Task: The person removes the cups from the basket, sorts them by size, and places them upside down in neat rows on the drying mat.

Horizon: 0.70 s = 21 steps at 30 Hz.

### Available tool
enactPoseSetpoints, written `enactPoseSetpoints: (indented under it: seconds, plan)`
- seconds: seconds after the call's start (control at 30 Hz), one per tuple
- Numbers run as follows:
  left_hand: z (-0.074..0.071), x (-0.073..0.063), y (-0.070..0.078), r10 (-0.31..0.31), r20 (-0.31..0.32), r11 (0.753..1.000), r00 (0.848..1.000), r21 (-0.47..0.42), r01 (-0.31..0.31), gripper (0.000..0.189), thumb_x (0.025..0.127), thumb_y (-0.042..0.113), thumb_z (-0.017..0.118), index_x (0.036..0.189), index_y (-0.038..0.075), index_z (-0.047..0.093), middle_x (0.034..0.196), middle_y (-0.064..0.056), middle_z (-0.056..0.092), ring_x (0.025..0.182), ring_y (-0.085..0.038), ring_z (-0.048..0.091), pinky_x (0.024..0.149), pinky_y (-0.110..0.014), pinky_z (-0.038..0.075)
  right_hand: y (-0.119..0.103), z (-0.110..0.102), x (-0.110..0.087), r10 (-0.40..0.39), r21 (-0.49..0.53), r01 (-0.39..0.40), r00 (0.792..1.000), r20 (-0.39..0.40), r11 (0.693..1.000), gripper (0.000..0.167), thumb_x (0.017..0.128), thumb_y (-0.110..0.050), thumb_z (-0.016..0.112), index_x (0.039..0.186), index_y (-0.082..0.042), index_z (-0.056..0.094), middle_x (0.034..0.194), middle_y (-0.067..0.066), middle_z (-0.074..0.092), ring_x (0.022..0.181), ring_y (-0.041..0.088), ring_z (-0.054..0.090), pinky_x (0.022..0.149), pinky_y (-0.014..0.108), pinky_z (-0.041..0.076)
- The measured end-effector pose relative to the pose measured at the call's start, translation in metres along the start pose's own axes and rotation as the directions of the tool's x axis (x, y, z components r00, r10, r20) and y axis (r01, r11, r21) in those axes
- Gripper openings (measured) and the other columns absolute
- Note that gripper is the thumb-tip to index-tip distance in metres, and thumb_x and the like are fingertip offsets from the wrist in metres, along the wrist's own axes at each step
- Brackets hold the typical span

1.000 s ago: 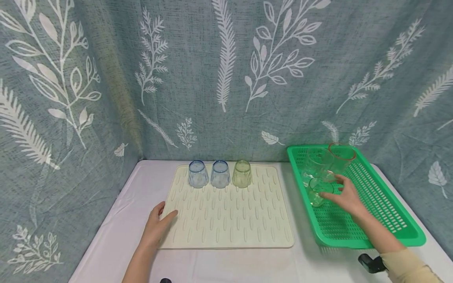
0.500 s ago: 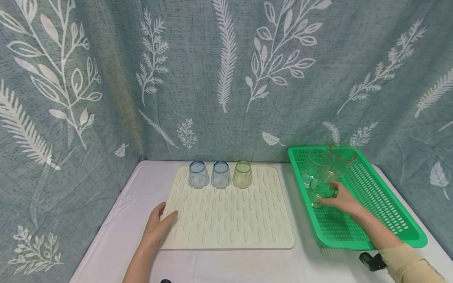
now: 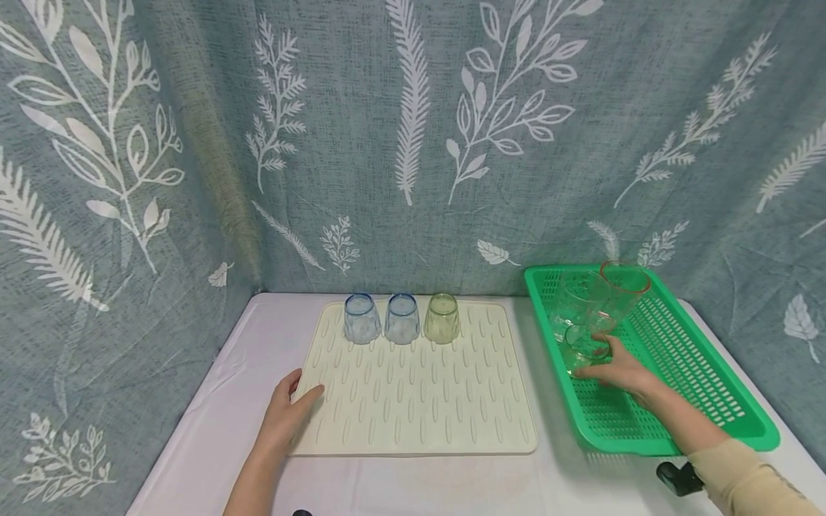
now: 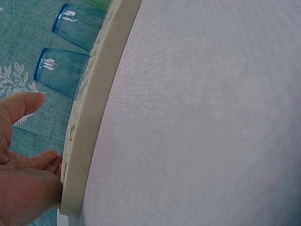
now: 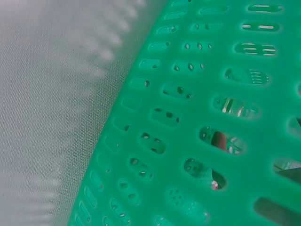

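My right hand point(image 3: 621, 369) is inside the green basket, thumb and fingers round a small drinking glass point(image 3: 577, 350) that looks greenish there. In the right wrist view the basket wall point(image 5: 141, 113) hides nearly all of the hand and glass. My left hand point(image 3: 287, 408) rests at the left edge of a cream draining mat point(image 3: 419, 401), its thumb stretched out. The left wrist view shows that thumb point(image 4: 26, 104) straight and the other fingers beside the mat's edge point(image 4: 101, 103). Two blue glasses point(image 3: 362, 319) point(image 3: 402, 319) and a yellow-green glass point(image 3: 442, 319) stand in a row along the mat's back.
A tall clear glass point(image 3: 574, 294) and a red-rimmed glass point(image 3: 626, 290) stand at the back of the green basket point(image 3: 755, 430), just behind the right hand. The basket sits right of the mat on a white cloth point(image 3: 413, 487). A patterned curtain point(image 3: 361, 143) closes off the back.
My right hand has lowered and moved slightly left, closing round the small glass in the basket. The left hand and the glasses on the mat keep their places.
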<state>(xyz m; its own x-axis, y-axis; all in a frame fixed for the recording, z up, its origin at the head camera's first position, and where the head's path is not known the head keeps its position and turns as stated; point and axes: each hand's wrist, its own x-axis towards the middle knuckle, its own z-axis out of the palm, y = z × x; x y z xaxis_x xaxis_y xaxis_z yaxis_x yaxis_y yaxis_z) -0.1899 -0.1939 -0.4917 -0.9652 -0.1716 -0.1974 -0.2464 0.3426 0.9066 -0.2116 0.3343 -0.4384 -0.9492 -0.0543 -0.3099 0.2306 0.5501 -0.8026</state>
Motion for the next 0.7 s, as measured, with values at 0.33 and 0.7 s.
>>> enactPoseSetpoints:
  seconds: [0.33,0.7]
  plan:
    - [0.0000,-0.0009,0.0016,0.000,0.006,1.000,1.000,0.008,0.000,0.079,0.096,0.024,0.058,0.152,-0.009,0.012,0.151,-0.034,0.020,0.139,-0.049,0.021,0.113,-0.059,0.020,0.0012,0.0003,0.0002,-0.001,0.060,0.000,1.000,0.005,0.998,0.096,0.089,-0.019,0.072,0.151,0.006,0.003,0.140,0.038,0.020,0.120,0.053,0.044,0.092,0.052,0.050]
    - [0.0002,-0.0010,0.0020,0.000,-0.001,1.000,1.000,0.013,0.000,0.079,0.097,0.025,0.058,0.151,-0.009,0.012,0.151,-0.034,0.021,0.139,-0.049,0.022,0.112,-0.059,0.021,0.0018,-0.0004,-0.0003,-0.032,0.077,0.033,0.999,-0.014,0.996,0.090,0.091,-0.022,0.070,0.149,0.008,0.007,0.143,0.038,0.021,0.124,0.054,0.038,0.091,0.051,0.051]
